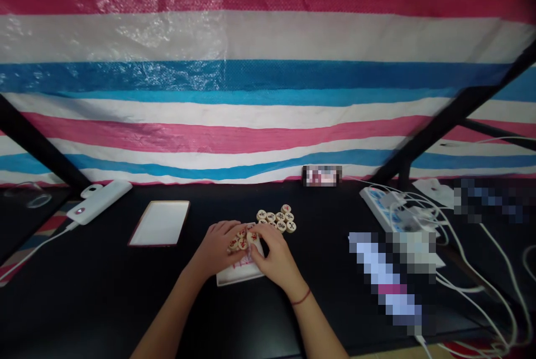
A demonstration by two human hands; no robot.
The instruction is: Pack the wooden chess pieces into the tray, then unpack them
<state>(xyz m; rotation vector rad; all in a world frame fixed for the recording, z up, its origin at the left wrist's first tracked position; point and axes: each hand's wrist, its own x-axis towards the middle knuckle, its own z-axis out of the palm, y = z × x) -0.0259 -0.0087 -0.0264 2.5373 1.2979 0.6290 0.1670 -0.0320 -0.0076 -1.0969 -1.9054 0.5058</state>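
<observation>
A cluster of round wooden xiangqi pieces (276,219) with red characters lies on the black table (104,303), just beyond my hands. My left hand (215,247) curls over a few more pieces (242,242), pressing them together at its fingertips. My right hand (276,258) comes in from the other side, its fingers on a piece beside them. Below both hands lies a white folded board or sheet (239,273) with red lines, partly hidden by my palms.
A brown-edged white tablet or tray (159,223) lies left of my hands, with a white power bank (100,202) beyond it. On the right are a power strip (387,208), tangled white cables and pixelated objects. A striped tarpaulin (268,68) hangs behind the table.
</observation>
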